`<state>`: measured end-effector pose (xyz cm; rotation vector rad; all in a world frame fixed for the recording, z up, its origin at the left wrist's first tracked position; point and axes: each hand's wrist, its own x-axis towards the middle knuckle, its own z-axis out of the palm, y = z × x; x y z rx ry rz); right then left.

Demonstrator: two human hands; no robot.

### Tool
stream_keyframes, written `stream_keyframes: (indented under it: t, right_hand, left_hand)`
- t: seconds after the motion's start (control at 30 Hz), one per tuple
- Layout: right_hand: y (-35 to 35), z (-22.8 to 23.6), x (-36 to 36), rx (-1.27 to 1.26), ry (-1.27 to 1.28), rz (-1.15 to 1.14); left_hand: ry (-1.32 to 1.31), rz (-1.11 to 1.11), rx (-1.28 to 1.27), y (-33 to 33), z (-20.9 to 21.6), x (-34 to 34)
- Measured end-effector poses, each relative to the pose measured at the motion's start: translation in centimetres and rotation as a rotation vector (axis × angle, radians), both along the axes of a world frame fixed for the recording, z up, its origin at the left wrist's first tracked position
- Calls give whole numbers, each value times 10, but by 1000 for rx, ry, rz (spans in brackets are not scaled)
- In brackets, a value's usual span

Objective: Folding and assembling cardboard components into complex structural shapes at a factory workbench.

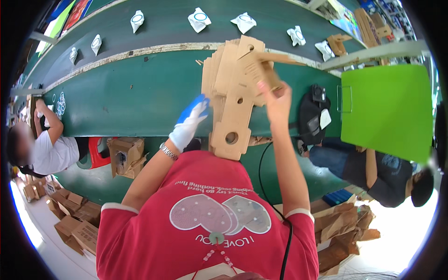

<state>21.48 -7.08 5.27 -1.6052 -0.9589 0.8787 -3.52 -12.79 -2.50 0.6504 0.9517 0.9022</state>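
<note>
A fanned stack of flat brown cardboard box blanks [226, 109] lies across the green worktable, its nearest blank reaching over the front edge. That blank has a round hole at its near end. Above the stack's right side, my bare right hand [278, 100] is closed on a partly folded cardboard box [267, 70], blurred by motion. My left hand [190, 122], in a white glove with blue fingertips, is just left of the stack. Its fingers are stretched out and nothing shows in them; whether the fingertips touch the cardboard I cannot tell.
White wrapped items [199, 19] stand spaced along the belt behind the worktable [154, 93]. A black bag [311, 114] and a bright green panel [387, 112] are at the right. A co-worker [56, 144] sits left, another [378, 172] right. A black cable [262, 172] hangs before me.
</note>
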Motion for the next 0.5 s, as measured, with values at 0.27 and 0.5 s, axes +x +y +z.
stream_keyframes:
  t: [0.27, 0.5]
  right_hand:
    - [216, -112, 117, -210, -816, -403]
    - [167, -135, 86, -31, -392, -67]
  left_hand:
    - [88, 300, -342, -61, -22, -22]
    - [455, 105, -54, -123, -41, 19]
